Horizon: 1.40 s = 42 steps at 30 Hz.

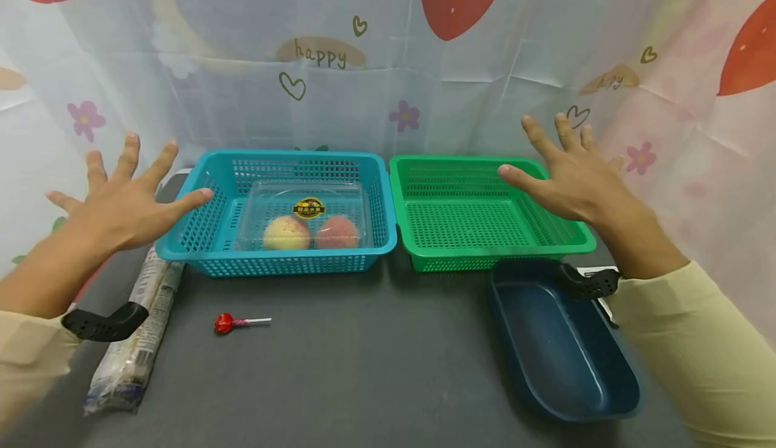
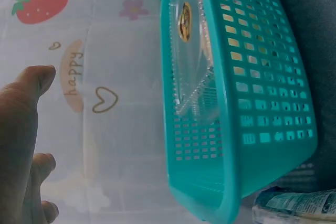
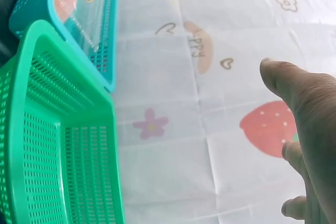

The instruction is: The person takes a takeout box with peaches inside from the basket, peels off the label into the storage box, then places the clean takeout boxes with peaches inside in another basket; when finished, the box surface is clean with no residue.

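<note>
My left hand (image 1: 127,199), fingers spread, is held up near the left end of a blue basket (image 1: 273,264) and holds nothing. Inside that basket lies a clear plastic fruit box (image 1: 248,222) with a black and gold label and two peaches (image 1: 287,232). My right hand (image 1: 572,178) is raised with spread fingers over the right side of a green basket (image 1: 467,222), which has nothing in it. A red lollipop (image 1: 224,323) with a white stick lies on the grey table in front of the blue basket.
A dark blue plastic basin (image 1: 564,347) stands at the right, partly under my right wrist. Along the left lies a long, printed clear-plastic package (image 1: 136,333), partly hidden by my left arm. A patterned curtain (image 1: 388,57) hangs behind the baskets.
</note>
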Available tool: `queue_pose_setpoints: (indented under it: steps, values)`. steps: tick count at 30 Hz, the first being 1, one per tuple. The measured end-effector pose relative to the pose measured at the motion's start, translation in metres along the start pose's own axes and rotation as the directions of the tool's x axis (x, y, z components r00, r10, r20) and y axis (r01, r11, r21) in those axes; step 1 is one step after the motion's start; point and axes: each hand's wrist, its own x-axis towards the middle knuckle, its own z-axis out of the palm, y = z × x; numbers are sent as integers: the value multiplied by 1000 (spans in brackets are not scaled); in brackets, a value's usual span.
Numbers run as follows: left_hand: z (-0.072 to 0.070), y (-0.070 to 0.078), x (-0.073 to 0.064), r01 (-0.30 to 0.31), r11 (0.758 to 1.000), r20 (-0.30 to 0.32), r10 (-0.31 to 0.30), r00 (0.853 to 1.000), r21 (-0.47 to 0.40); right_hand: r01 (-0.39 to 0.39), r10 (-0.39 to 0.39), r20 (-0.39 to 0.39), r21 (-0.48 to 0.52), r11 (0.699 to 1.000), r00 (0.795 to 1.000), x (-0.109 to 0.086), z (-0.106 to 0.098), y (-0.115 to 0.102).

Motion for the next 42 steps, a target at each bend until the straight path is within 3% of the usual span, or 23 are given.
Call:
queue_pose_setpoints:
  steps: [9,16,20,28,42]
  values:
    - [14,-7,-3,-13,1000,-34,13,999,-12,61,-61,-16,33,998,998,9,1,-14]
    - [23,-14,-3,-43,999,-27,42,999,-17,88,-87,-21,55,995,996,15,3,-20]
    - [29,-18,-3,-96,995,-36,95,995,-22,116,-114,-34,67,991,993,19,4,-22]
    - [40,-29,-4,-219,970,-86,211,974,-101,133,-131,-26,121,984,991,26,6,-30]
    - [61,-40,-5,-240,958,-52,234,971,-157,181,-180,-27,245,953,983,42,18,-45]
